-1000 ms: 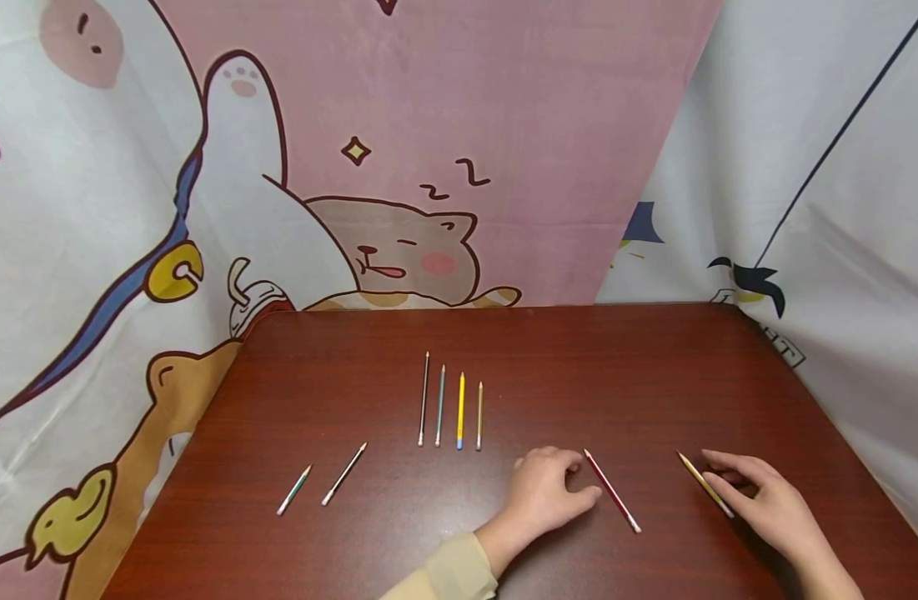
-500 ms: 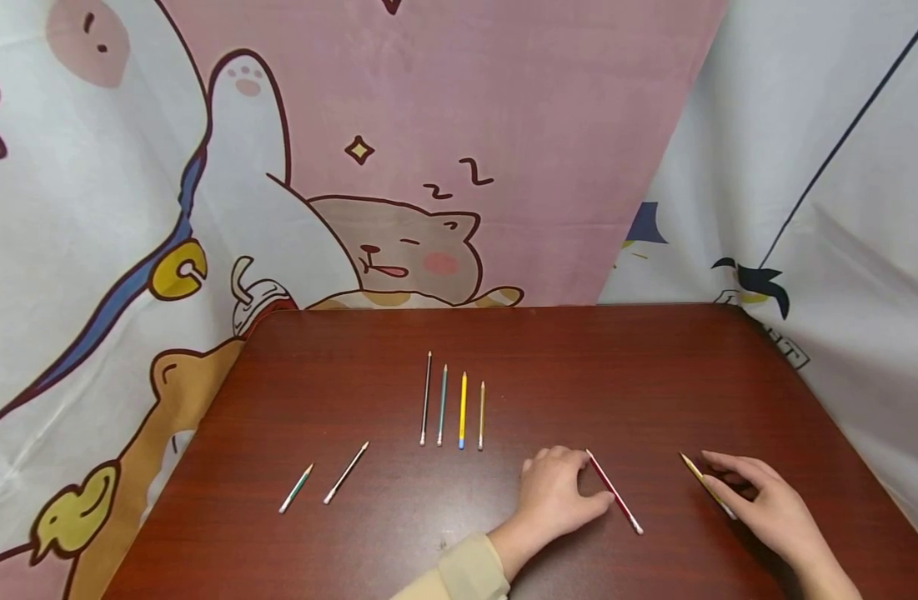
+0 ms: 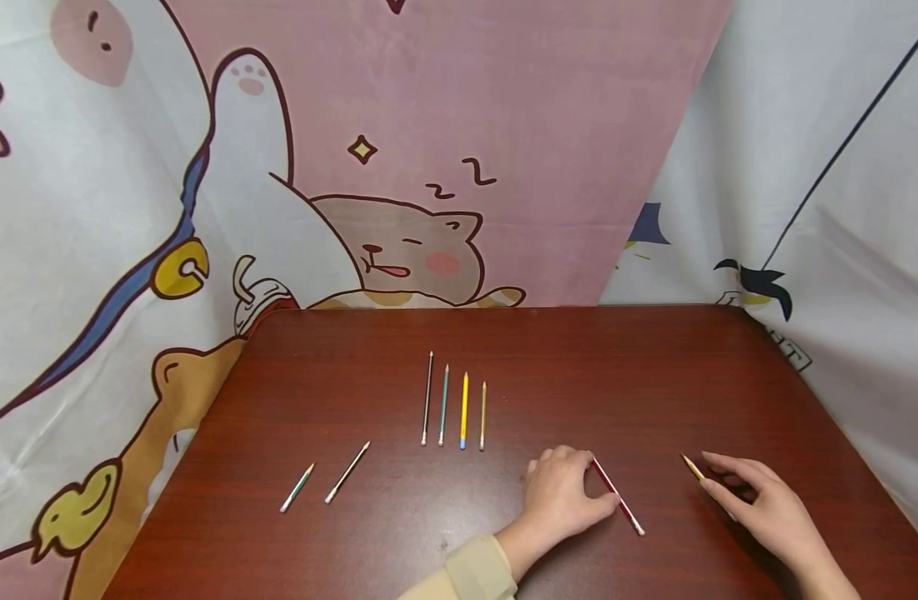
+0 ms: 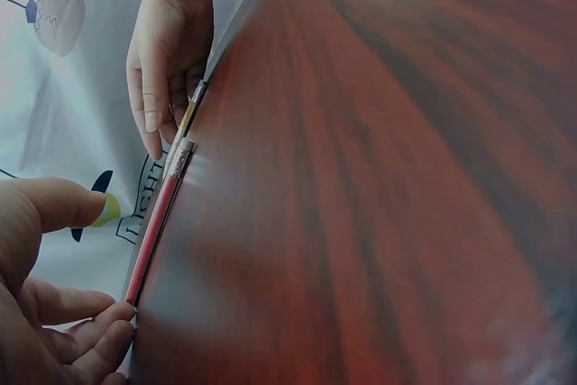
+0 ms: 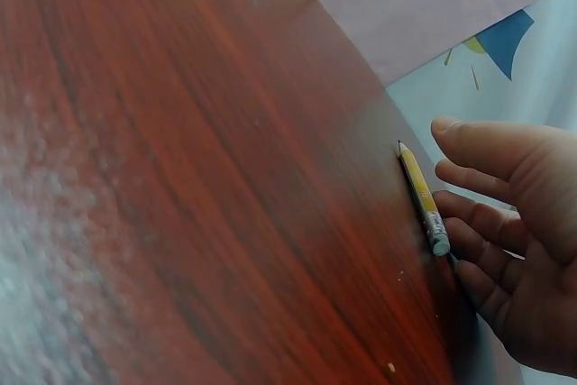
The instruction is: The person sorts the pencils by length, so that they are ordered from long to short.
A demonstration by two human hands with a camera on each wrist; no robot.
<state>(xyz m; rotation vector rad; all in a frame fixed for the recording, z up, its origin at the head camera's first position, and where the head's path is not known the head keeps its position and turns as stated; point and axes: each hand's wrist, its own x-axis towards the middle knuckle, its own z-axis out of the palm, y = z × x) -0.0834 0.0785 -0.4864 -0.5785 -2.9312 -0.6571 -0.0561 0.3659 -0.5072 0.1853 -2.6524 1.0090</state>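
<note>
Where the red pencil [image 4: 159, 227] is laid aslant on the dark reddish worktop [image 3: 579, 375], its pointed end is closely bordered by the fingertips of the left hand [image 3: 564, 496]. Thumb and fingers are widely parted; the thumb tip is seen clear of the shaft from the left wrist, and no grip is taken. Whether the tip is touched by the fingers cannot be told. The white eraser is turned toward the person.

Farther right, the short yellow pencil [image 5: 419, 188] is flanked by the right hand [image 3: 770, 504], its fingers gently bent beside the eraser end, its thumb held well away from them. Nothing is grasped; contact cannot be confirmed.

Beyond, near mid-worktop, four pencils are ranged side by side: black [image 3: 427, 398], teal [image 3: 444, 405], bright yellow with blue end [image 3: 464, 411], and gold [image 3: 484, 417]. To the left, a short green pencil [image 3: 298, 487] and a longer dark pencil [image 3: 348, 472] are set slantwise, well apart from both hands. Cartoon-printed cloth [image 3: 564, 167] is hung behind.
</note>
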